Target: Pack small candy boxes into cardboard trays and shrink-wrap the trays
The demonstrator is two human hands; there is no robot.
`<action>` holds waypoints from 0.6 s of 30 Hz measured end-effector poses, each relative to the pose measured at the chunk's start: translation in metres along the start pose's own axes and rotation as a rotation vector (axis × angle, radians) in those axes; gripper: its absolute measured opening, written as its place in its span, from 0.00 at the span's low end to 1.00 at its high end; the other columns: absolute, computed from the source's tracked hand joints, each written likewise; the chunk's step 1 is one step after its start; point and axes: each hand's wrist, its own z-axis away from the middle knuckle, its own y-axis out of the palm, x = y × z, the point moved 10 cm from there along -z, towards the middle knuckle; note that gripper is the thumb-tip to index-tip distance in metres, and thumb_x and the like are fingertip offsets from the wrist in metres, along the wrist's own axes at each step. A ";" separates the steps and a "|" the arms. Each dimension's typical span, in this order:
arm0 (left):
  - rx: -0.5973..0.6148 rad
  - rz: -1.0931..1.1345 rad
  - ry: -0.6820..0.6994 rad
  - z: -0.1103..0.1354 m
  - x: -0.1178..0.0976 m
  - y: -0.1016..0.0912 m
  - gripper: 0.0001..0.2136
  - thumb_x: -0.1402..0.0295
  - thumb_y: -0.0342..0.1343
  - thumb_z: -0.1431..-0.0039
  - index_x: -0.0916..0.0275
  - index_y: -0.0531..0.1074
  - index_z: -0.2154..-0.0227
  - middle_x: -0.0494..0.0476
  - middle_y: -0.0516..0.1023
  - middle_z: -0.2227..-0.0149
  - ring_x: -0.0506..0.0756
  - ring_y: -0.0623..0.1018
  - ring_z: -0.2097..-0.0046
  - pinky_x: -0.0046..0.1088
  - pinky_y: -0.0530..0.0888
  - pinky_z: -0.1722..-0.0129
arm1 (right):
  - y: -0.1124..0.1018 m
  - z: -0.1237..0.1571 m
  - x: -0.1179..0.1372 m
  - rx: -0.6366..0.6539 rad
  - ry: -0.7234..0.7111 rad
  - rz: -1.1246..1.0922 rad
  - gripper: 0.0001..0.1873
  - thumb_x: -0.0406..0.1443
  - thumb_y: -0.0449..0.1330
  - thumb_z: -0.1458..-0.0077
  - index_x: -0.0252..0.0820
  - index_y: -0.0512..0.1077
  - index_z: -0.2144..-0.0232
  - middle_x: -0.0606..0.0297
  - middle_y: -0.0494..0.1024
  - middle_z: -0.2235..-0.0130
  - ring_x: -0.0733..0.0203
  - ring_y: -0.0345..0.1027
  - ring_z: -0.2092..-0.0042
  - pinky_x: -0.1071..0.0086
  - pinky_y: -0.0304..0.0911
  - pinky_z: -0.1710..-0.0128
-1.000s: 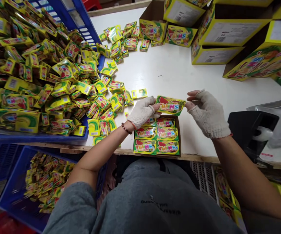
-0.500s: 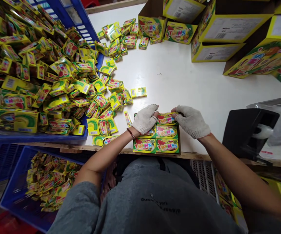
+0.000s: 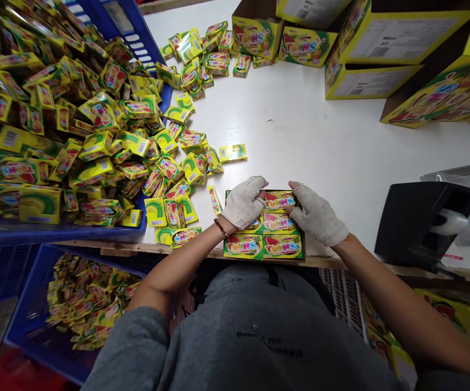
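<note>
A shallow carton [image 3: 303, 251] at the table's front edge holds rows of small yellow-green candy packs, printed with fruit and "TWINS" lettering. My left hand [image 3: 243, 202], in a fingerless white knit glove, lies across the carton's left side and hides several packs; its fingers are stretched out, with the tips by the far right pack [image 3: 279, 200]. On the right, my right hand [image 3: 318, 213], gloved alike, has its fingers apart. They touch the packs along the carton's right rim. A narrow pack [image 3: 214, 200] stands just left of the carton.
Blue crates [image 3: 96, 234] full of packs stand at the left, one on the table and one lower down. Loose packs [image 3: 194, 168] lie scattered beside the upper crate. Larger cartons [image 3: 305, 50] are stacked at the back right, and a black tape dispenser [image 3: 416, 220] sits at the right.
The far right pack sits lower and flatter in the carton. My right hand has let go of it and come nearer me, its fingers spreading. My left hand has barely moved.
</note>
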 end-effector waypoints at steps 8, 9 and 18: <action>0.023 -0.018 0.006 0.002 -0.002 0.000 0.13 0.73 0.50 0.26 0.62 0.78 0.48 0.62 0.85 0.51 0.58 0.84 0.48 0.38 0.81 0.45 | 0.002 0.003 -0.002 0.196 -0.057 0.043 0.46 0.42 0.61 0.35 0.41 0.57 0.19 0.45 0.64 0.21 0.34 0.63 0.23 0.35 0.64 0.25; 0.030 -0.035 0.010 0.002 -0.004 0.000 0.13 0.73 0.50 0.26 0.62 0.78 0.48 0.62 0.85 0.51 0.59 0.84 0.48 0.38 0.81 0.45 | 0.002 0.002 0.000 0.185 -0.066 0.074 0.46 0.42 0.61 0.36 0.39 0.58 0.20 0.43 0.63 0.21 0.32 0.62 0.23 0.33 0.63 0.26; 0.186 -0.251 0.152 0.003 -0.027 0.011 0.09 0.66 0.56 0.28 0.60 0.78 0.52 0.61 0.84 0.51 0.61 0.82 0.50 0.41 0.76 0.49 | -0.007 0.006 -0.004 0.071 0.113 -0.141 0.37 0.47 0.65 0.36 0.45 0.69 0.28 0.48 0.78 0.31 0.37 0.77 0.33 0.37 0.74 0.32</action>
